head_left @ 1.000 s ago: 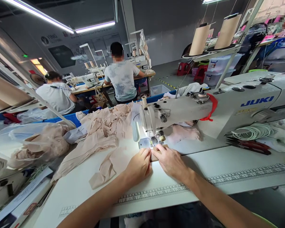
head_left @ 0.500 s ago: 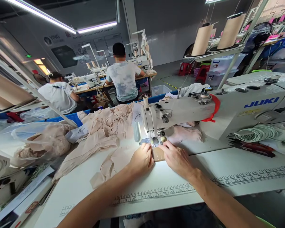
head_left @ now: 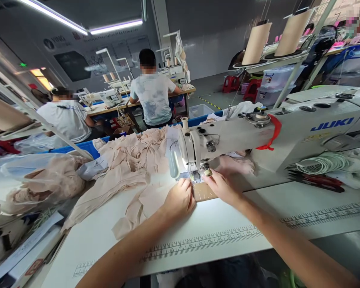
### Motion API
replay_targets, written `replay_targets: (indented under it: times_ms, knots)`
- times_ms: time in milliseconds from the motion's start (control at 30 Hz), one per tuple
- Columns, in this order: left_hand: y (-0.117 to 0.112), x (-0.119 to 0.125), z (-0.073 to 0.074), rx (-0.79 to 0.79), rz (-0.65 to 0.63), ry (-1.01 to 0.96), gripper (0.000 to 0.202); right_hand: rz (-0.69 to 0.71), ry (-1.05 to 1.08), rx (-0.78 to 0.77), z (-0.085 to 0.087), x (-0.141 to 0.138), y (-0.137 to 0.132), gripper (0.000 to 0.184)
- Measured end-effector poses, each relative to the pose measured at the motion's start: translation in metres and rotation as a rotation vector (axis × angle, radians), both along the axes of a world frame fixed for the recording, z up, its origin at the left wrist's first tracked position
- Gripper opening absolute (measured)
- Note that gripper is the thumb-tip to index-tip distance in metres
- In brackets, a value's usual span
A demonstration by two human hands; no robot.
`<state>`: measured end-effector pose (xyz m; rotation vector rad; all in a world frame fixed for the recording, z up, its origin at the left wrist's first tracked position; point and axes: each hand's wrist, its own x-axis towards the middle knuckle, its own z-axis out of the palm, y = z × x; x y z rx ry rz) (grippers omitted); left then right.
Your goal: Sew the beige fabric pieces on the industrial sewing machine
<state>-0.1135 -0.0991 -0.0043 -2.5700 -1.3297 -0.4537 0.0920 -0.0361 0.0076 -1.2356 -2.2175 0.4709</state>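
Two JUKIs, one YING and a ruler, that's about all I can read
Big blue JUKI on the body of the near sewing machine (head_left: 240, 132), and a smaller blue JUKI on the far machine (head_left: 175, 77). The printed ruler (head_left: 210, 243) along the front of the table (head_left: 288, 200) has numbers; I can make out 10, 11, 12, 13, 14, 15, the ends are mush. Back wall (head_left: 195, 36) says YING beside a round logo (head_left: 48, 43), plus a line of lettering (head_left: 112, 36) that looks like it ends in "Enterprise", rest too blurry. Yellowish sticker (head_left: 313, 137) under the near JUKI, label (head_left: 269, 76) on the clear bin (head_left: 283, 74), green sign (head_left: 23, 64): all too small, sorry.
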Motion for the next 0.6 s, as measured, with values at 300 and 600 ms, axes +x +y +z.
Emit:
replay_targets:
  times_ms: [300, 600]
  knots:
    - [0.002, 0.000, -0.001, -0.001, 0.001, -0.012, 0.023, -0.033, 0.077, -0.016, 0.003, 0.000, 0.007, 0.032]
    - [0.009, -0.004, -0.001, -0.057, 0.039, -0.095, 0.032, -0.030, 0.118, -0.002, 0.002, -0.006, 0.009, 0.036]
